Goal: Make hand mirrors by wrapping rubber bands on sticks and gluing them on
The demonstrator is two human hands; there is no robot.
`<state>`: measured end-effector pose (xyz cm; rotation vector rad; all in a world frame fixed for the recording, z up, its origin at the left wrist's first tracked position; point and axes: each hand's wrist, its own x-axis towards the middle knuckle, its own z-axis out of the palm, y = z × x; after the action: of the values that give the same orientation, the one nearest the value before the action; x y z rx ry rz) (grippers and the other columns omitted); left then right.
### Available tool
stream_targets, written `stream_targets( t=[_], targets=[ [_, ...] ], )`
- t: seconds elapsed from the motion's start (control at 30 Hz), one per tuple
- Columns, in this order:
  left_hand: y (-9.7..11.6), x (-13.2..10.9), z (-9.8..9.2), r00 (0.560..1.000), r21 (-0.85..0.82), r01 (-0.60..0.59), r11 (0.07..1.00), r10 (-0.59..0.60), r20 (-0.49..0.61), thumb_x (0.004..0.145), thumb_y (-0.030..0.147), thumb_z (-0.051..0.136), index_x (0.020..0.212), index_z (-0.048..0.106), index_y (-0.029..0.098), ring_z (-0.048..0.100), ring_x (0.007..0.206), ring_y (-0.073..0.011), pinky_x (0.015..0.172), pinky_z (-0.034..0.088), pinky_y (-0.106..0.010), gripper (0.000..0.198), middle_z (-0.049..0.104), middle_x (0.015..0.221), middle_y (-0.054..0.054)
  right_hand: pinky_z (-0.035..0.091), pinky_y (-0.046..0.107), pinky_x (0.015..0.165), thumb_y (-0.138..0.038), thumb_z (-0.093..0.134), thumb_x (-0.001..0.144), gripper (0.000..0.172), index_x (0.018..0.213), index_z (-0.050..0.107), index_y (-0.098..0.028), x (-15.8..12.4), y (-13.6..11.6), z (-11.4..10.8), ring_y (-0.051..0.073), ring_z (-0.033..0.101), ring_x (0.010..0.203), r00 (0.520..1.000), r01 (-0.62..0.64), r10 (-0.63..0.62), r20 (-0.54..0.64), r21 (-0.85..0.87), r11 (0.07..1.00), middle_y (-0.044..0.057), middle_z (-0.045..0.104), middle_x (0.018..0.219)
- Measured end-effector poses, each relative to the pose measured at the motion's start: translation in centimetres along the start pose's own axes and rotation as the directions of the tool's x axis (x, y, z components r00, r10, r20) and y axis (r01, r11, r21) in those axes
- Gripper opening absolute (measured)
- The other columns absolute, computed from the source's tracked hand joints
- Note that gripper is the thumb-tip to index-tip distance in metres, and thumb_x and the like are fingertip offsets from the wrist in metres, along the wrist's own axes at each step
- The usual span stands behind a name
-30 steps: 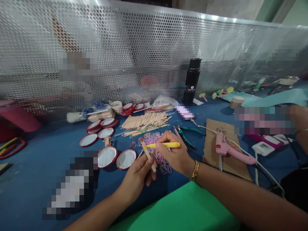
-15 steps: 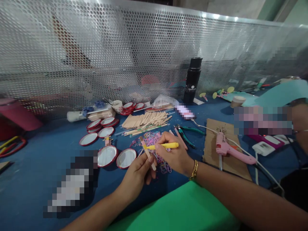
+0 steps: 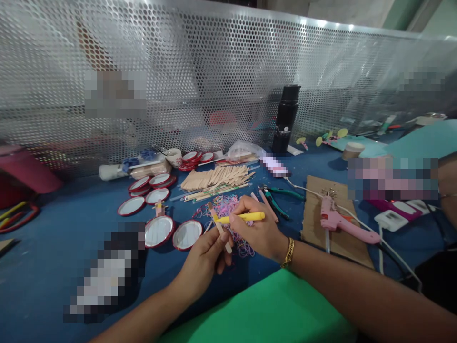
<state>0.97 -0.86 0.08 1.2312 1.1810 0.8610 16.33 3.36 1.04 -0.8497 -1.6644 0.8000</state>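
Between the thumb and fingers of my left hand (image 3: 205, 252) is a wooden craft stick (image 3: 220, 230), tilted, its upper part coloured pink, yellow and brown. My right hand (image 3: 259, 228) pinches a yellow marker (image 3: 246, 217), whose tip meets the stick's coloured part. Beneath both hands lies a tangle of pastel rubber bands (image 3: 228, 205). Left of my left hand, two round red-rimmed lids (image 3: 187, 235) lie with their pale insides up. A small stick piece with pink and yellow colouring (image 3: 159, 208) rests by the lids.
Behind the hands is a heap of craft sticks (image 3: 217, 177). Green-handled pliers (image 3: 276, 200) lie to the right, then a pink glue gun (image 3: 339, 221) on cardboard (image 3: 310, 209) with its cord. A black bottle (image 3: 285, 119) stands before the perforated metal screen (image 3: 228, 71). Another person's arm (image 3: 448, 176) shows at far right.
My hands, the craft stick and the marker stay almost in place, the marker tip shifting very slightly. At far right, the other person's arm and the light blue sheet have moved a little.
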Motion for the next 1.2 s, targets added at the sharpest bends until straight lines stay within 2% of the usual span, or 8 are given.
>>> stream_targets(
  t=[0.2,0.43,0.67,1.2],
  targets=[
    [0.14,-0.05,-0.01,1.000,-0.001,0.015,1.000,-0.015,-0.015,0.082,0.057,0.056,0.074,0.052,0.017,0.041,0.038,-0.0056,0.039,0.024,-0.019,0.040,0.057,0.052,0.004,0.039,0.024,0.055,-0.021,0.056,0.080,0.015,0.067,0.049,-0.021,0.06,-0.06,-0.22,0.011,0.046,0.058,0.999,-0.002,0.002,-0.038,-0.003,1.000,-0.005,0.049,0.061],
    [-0.20,0.10,-0.12,1.000,0.003,0.019,1.000,-0.019,0.000,0.083,0.056,0.055,0.074,0.053,0.017,0.041,0.038,-0.0055,0.039,0.025,-0.018,0.039,0.057,0.052,0.004,0.042,0.024,0.059,-0.020,0.056,0.080,0.014,0.068,0.049,-0.021,-0.02,-0.04,0.22,0.012,0.049,0.062,1.000,0.009,-0.008,-0.013,0.022,1.000,-0.004,0.052,0.065],
    [0.07,0.02,-0.04,1.000,0.008,0.006,1.000,-0.006,-0.008,0.083,0.055,0.055,0.073,0.052,0.018,0.041,0.038,-0.0055,0.039,0.024,-0.019,0.038,0.058,0.053,0.003,0.039,0.023,0.055,-0.018,0.055,0.080,0.014,0.067,0.049,-0.021,0.07,0.02,-0.21,0.011,0.045,0.057,0.999,-0.004,0.005,-0.036,0.013,1.000,-0.005,0.049,0.061],
    [-0.03,0.11,-0.06,1.000,0.020,0.020,1.000,-0.020,-0.008,0.083,0.055,0.054,0.074,0.052,0.018,0.042,0.038,-0.0061,0.039,0.025,-0.019,0.038,0.057,0.052,0.004,0.041,0.024,0.058,-0.022,0.057,0.081,0.016,0.067,0.050,-0.021,0.05,0.14,-0.04,0.012,0.049,0.061,1.000,0.003,-0.002,-0.014,0.028,1.000,-0.004,0.052,0.063]
  ],
)
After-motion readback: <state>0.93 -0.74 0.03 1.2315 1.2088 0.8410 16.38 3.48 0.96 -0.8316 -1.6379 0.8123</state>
